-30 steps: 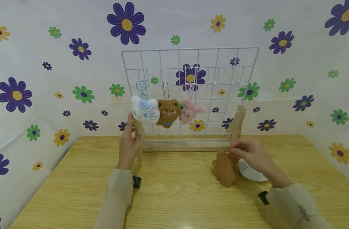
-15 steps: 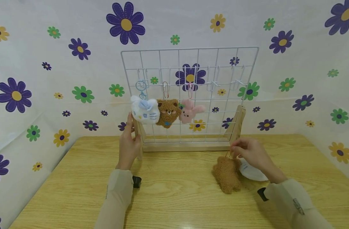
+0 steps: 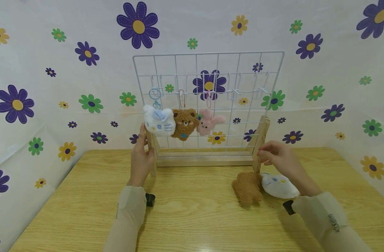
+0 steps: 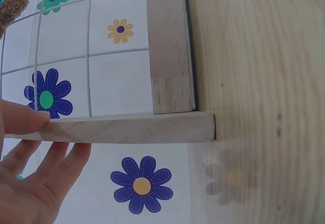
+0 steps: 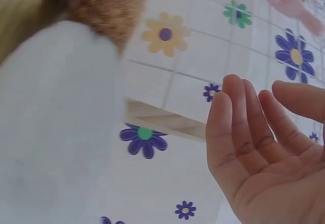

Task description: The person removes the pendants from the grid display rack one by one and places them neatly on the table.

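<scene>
My left hand (image 3: 141, 161) grips the left wooden upright (image 4: 127, 128) of a wire grid rack, thumb on one side and fingers on the other. Beside the right upright (image 3: 260, 143), my right hand (image 3: 278, 159) holds nothing, its fingers loosely bent in the right wrist view. Below it on the table lie a brown plush keychain (image 3: 247, 188), its back up, and a white cat plush (image 3: 280, 186). From the rack's hooks hang a white cat plush keychain (image 3: 159, 121), a brown bear keychain (image 3: 185, 124) and a pink bunny keychain (image 3: 208, 123).
The white wire grid (image 3: 196, 66) stands in a wooden base (image 3: 204, 161) near the back of the wooden table (image 3: 192, 210). Two white hooks (image 3: 234, 91) on its right side carry nothing. A flower-print cloth (image 3: 100, 80) hangs behind and at both sides.
My right hand has let go of the brown plush keychain's loop and risen towards the right upright. The brown plush has settled on the table. The left hand has stayed put.
</scene>
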Demonstrator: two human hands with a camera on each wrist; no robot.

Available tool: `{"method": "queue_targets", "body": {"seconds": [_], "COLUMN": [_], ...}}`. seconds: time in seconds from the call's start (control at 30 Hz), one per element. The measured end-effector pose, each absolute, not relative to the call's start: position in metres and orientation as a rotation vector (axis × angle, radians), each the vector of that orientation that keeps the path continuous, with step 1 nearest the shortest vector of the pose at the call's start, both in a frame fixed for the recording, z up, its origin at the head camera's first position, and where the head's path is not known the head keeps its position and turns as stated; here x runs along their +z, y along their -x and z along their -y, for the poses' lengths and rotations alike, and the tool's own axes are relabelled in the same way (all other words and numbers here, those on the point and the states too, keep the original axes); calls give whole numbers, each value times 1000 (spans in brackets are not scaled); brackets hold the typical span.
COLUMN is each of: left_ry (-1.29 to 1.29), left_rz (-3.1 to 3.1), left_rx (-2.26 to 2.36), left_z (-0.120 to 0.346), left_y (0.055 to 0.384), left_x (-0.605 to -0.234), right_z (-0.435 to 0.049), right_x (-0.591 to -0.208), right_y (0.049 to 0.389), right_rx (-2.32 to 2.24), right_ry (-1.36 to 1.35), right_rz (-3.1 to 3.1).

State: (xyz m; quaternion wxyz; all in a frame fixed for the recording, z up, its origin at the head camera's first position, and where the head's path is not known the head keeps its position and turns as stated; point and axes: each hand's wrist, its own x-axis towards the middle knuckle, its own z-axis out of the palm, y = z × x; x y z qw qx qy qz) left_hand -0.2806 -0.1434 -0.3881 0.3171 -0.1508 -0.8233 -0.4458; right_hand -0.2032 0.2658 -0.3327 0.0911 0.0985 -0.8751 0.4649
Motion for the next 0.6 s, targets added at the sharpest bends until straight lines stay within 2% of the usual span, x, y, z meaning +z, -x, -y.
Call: {"method": "queue_targets", "body": {"seconds": [0.6], "left_ry": [414], "left_rz": [2154], "left_rx": [-1159], "left_z": [144], "left_y": [281], "left_x": [-389], "right_z": [-254], "right_x": [-306], "right_y": [206], "right_rx": [1592], "right_ry": [-283], "right_rz": [2485]}}
